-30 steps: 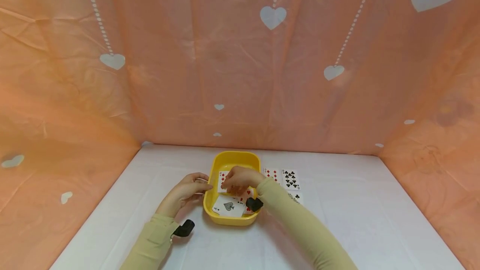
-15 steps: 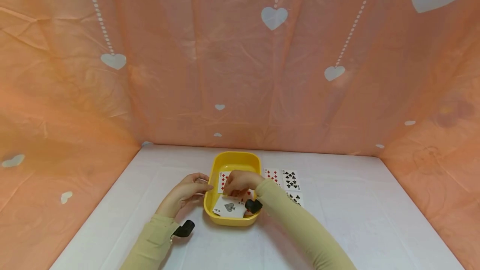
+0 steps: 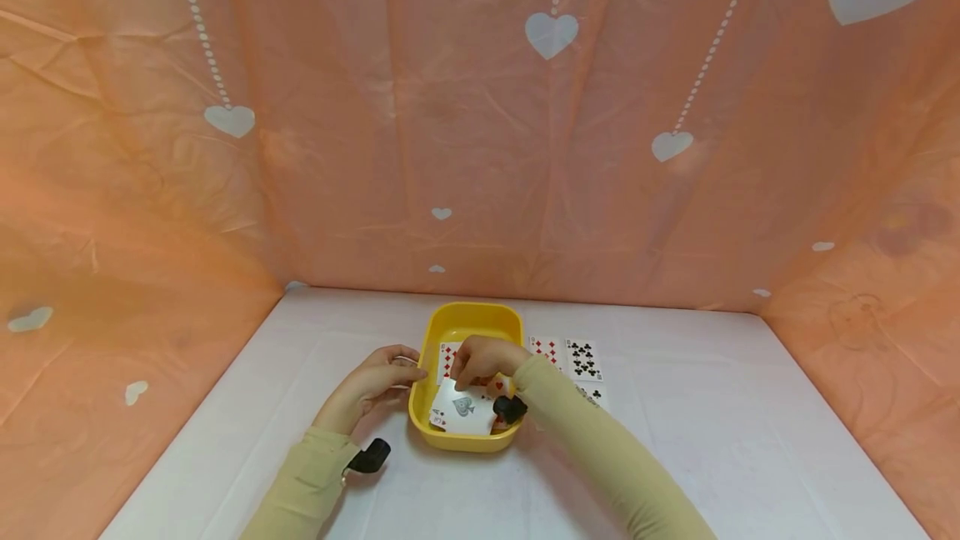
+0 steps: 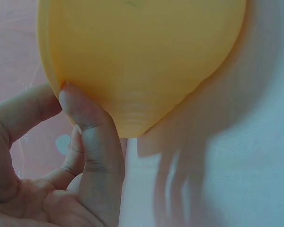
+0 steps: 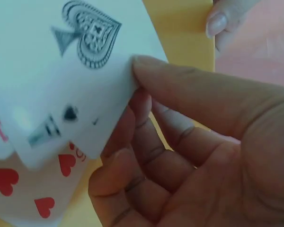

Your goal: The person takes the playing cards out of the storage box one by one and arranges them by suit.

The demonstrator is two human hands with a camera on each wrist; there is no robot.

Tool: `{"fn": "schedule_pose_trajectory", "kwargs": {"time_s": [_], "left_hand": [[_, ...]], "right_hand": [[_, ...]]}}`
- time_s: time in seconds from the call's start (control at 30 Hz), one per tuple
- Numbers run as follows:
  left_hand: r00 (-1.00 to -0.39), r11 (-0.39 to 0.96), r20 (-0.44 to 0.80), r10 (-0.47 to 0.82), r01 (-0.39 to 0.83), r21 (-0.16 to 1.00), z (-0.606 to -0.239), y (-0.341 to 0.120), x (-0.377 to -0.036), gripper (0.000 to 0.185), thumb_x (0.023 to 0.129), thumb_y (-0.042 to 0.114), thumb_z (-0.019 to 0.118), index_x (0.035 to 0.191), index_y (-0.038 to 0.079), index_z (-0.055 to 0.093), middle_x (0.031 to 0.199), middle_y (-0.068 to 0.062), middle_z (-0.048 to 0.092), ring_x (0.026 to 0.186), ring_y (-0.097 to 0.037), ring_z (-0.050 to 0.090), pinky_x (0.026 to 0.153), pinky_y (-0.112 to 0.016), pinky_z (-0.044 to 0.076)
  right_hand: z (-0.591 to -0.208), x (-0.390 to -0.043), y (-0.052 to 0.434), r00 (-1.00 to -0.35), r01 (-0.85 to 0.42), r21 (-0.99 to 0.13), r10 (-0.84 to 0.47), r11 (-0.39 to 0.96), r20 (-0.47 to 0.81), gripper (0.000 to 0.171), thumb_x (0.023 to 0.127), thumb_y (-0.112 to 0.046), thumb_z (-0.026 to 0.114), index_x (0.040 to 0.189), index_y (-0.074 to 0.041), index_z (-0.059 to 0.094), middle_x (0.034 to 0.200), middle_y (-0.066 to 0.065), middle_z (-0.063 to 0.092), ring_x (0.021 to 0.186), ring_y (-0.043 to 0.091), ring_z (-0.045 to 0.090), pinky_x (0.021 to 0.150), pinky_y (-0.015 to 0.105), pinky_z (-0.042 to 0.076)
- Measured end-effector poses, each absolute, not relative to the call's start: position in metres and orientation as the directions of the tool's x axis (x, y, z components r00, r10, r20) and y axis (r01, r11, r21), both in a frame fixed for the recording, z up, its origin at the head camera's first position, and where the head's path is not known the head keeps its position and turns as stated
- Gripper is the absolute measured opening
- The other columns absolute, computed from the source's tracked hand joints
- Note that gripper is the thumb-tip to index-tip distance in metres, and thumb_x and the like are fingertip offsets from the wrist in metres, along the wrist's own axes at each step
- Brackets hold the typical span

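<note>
My left hand [image 3: 371, 386] pinches the left rim of a yellow plastic tray [image 3: 472, 307]; in the left wrist view the thumb [image 4: 97, 127] lies against the tray wall. Over the tray, my right hand [image 3: 486, 359] pinches the edge of an ace of spades playing card [image 5: 92, 33] between thumb and fingers. The ace is tilted, its far edge raised, and other card corners show just under it. Beneath lies a hearts card [image 5: 42, 191]. A diamonds card [image 3: 446, 357] sits farther back in the tray, partly hidden by the right hand.
Right of the tray on the white tabletop [image 3: 705, 423] lie a diamonds card [image 3: 545, 348], a clubs card [image 3: 582, 359] and another clubs card [image 3: 595, 393], partly covered by the right sleeve. An orange curtain [image 3: 480, 148] with white hearts surrounds the table.
My right fingers have come from above the diamonds card to the ace of spades and now pinch it; its far edge has risen. The left hand stays on the tray rim.
</note>
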State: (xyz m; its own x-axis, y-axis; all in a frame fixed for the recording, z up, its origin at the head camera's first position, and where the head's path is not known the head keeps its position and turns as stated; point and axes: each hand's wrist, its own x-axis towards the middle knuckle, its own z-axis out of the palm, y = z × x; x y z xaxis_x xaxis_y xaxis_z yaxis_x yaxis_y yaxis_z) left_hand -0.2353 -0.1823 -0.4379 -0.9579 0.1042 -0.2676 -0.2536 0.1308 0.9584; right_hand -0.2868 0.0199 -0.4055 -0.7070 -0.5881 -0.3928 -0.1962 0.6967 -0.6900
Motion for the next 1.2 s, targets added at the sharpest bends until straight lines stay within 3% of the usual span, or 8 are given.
{"fn": "schedule_pose_trajectory", "kwargs": {"time_s": [0.2,0.7,0.97,1.2], "left_hand": [[-0.957,0.133,-0.269,0.109,-0.254,0.958,-0.438,-0.182,-0.235,0.037,0.082,0.003,0.069,0.113,-0.006,0.050,0.089,-0.010,0.062,0.070,-0.017,0.060,0.060,-0.026,0.052],[-0.960,0.166,-0.269,0.082,-0.253,0.953,-0.436,-0.180,-0.235,0.036,0.083,0.002,0.068,0.113,-0.007,0.050,0.091,-0.012,0.062,0.072,-0.020,0.061,0.065,-0.030,0.053],[-0.960,0.169,-0.270,0.073,-0.255,0.952,-0.436,-0.178,-0.235,0.036,0.083,0.003,0.068,0.113,-0.006,0.051,0.091,-0.013,0.062,0.072,-0.020,0.061,0.064,-0.030,0.053],[-0.957,0.189,-0.289,0.037,-0.277,0.942,-0.437,-0.178,-0.237,0.034,0.083,0.005,0.070,0.112,-0.004,0.054,0.093,-0.014,0.062,0.076,-0.022,0.062,0.065,-0.031,0.053]], "right_hand": [[-0.404,-0.290,0.023,-0.725,-0.185,-0.717,-0.586,0.672,-0.362,0.006,0.083,-0.003,0.072,0.082,-0.003,0.066,0.068,0.000,0.057,0.061,0.012,0.050,0.059,0.024,0.046],[-0.390,-0.298,0.048,-0.765,-0.095,-0.838,-0.578,0.538,-0.284,0.010,0.087,-0.007,0.068,0.093,-0.001,0.065,0.081,0.005,0.062,0.070,0.015,0.057,0.071,0.032,0.054],[-0.365,-0.306,0.094,-0.809,-0.047,-0.916,-0.553,0.399,-0.199,0.012,0.090,-0.003,0.062,0.100,0.005,0.061,0.086,0.009,0.064,0.075,0.018,0.062,0.072,0.036,0.055],[-0.361,-0.318,0.155,-0.872,-0.016,-0.949,-0.469,0.316,-0.141,0.018,0.092,-0.003,0.058,0.106,0.008,0.056,0.090,0.009,0.061,0.079,0.019,0.060,0.081,0.041,0.052]]}}
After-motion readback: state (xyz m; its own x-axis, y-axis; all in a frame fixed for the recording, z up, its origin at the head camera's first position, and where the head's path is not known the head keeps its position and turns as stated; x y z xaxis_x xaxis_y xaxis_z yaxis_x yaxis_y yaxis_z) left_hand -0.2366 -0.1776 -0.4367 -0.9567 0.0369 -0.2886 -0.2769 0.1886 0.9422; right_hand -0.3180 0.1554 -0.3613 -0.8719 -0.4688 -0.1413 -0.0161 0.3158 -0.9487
